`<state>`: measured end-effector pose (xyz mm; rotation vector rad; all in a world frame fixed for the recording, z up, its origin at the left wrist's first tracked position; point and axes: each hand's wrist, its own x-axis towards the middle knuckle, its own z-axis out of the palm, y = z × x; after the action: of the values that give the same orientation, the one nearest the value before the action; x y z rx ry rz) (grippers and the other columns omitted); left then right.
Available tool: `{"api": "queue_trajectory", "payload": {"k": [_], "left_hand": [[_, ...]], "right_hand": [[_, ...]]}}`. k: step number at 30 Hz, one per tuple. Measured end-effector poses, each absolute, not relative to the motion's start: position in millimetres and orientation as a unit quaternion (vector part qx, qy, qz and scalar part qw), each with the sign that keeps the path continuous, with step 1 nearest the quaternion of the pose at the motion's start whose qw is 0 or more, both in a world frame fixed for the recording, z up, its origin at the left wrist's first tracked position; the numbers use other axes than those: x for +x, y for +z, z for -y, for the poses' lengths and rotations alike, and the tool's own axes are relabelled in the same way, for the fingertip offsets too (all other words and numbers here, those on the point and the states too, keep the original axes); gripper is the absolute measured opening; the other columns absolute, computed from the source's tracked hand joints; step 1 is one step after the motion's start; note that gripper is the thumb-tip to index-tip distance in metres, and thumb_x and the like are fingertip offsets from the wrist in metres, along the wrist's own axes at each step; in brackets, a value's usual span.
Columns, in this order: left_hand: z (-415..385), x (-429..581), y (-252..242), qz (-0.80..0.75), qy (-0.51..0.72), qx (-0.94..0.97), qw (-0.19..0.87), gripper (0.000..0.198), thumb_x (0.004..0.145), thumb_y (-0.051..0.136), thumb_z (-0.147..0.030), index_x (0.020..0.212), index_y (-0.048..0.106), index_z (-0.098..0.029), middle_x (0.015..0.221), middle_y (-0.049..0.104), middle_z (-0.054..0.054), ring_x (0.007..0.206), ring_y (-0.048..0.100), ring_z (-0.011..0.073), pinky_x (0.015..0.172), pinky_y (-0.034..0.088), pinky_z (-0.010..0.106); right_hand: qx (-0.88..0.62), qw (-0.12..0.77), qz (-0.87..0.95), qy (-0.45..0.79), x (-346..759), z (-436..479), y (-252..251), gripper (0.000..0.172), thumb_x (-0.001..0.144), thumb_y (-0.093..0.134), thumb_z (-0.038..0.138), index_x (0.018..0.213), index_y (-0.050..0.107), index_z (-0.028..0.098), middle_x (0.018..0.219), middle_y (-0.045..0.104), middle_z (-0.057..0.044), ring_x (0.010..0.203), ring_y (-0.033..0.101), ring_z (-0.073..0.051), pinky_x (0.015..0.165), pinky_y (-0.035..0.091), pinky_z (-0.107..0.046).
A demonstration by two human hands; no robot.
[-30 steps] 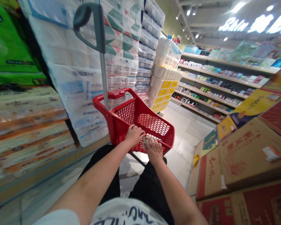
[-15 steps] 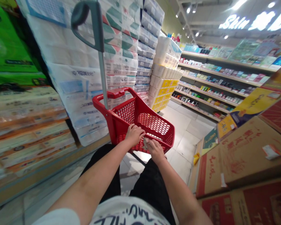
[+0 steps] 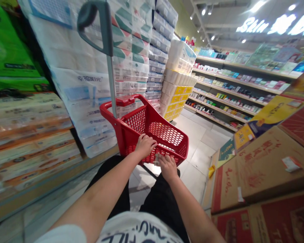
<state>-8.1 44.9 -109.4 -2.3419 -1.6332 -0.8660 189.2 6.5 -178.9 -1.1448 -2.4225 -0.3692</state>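
Note:
A red plastic shopping basket (image 3: 167,133) with perforated walls stands in front of my knees, its long grey pull handle (image 3: 108,30) raised at the left. The fingers of my left hand (image 3: 146,146) are curled over the basket's near rim. Just to the right, my right hand (image 3: 168,167) is against the outer near side, a little below the rim. It pinches a small pale cloth (image 3: 157,159), partly hidden by the fingers and a little blurred, against the red wall. No goods show inside the basket.
Stacked tissue packs (image 3: 83,87) rise close on the left, beside green packages (image 3: 12,44). Yellow-and-white packs (image 3: 177,91) stand beyond the basket. Cardboard boxes (image 3: 266,165) crowd the right. Product shelves (image 3: 233,84) line the back, past a tiled floor (image 3: 195,148).
My right hand has slid slightly down from the near rim along the basket's outer side, taking the cloth with it. My left hand and the basket stay in place.

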Motion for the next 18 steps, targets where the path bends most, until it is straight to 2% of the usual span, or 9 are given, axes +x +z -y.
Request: {"api": "queue_trajectory", "payload": {"k": [3,5,9,11,14,18], "left_hand": [[-45,-8,-109,0.547,-0.289,-0.782,0.081,0.023,0.092,0.046,-0.038,0.093,0.068,-0.030,0.092,0.068,0.001,0.096,0.051,0.0202,0.105,0.023,0.043],[-45,-9,-109,0.545,-0.290,-0.782,0.079,0.024,0.092,0.046,-0.038,0.093,0.068,-0.029,0.092,0.068,0.000,0.095,0.051,0.0199,0.105,0.023,0.043],[-45,-9,-110,0.542,-0.297,-0.782,0.076,0.024,0.092,0.046,-0.038,0.092,0.068,-0.029,0.091,0.067,0.000,0.093,0.051,0.0193,0.105,0.022,0.043],[-46,-8,-110,0.543,-0.296,-0.782,0.074,0.023,0.092,0.047,-0.038,0.092,0.068,-0.030,0.090,0.067,0.000,0.093,0.051,0.0194,0.105,0.022,0.043],[-47,-8,-110,0.545,-0.291,-0.782,0.074,0.023,0.092,0.047,-0.038,0.093,0.068,-0.030,0.091,0.067,0.000,0.092,0.051,0.0192,0.105,0.022,0.043],[-47,-8,-112,0.544,-0.289,-0.784,0.078,0.023,0.093,0.047,-0.038,0.094,0.068,-0.030,0.092,0.067,0.000,0.093,0.051,0.0189,0.105,0.022,0.043]], "right_hand": [[-0.438,0.196,0.876,-0.045,186,1,-175,0.024,0.080,0.061,0.019,0.103,0.066,0.024,0.088,0.066,-0.005,0.091,0.054,-0.023,0.082,0.041,-0.034],[-0.464,0.225,0.857,0.017,189,-1,-164,0.023,0.078,0.061,0.019,0.100,0.067,0.024,0.086,0.064,-0.004,0.088,0.055,-0.021,0.078,0.043,-0.031],[-0.473,0.323,0.815,0.088,205,-19,-131,0.040,0.081,0.055,0.015,0.119,0.061,0.025,0.097,0.064,-0.004,0.091,0.056,-0.020,0.082,0.047,-0.031],[-0.459,0.357,0.810,0.079,213,-31,-120,0.041,0.083,0.052,0.014,0.121,0.061,0.024,0.106,0.064,-0.005,0.099,0.056,-0.021,0.089,0.046,-0.034],[-0.438,0.395,0.805,0.062,217,-41,-119,0.043,0.086,0.046,0.012,0.126,0.059,0.021,0.122,0.057,-0.010,0.112,0.053,-0.021,0.097,0.045,-0.036],[-0.463,0.439,0.769,0.044,214,-45,-131,0.049,0.091,0.037,0.013,0.139,0.045,0.020,0.127,0.053,-0.012,0.113,0.055,-0.020,0.096,0.047,-0.035]]}}
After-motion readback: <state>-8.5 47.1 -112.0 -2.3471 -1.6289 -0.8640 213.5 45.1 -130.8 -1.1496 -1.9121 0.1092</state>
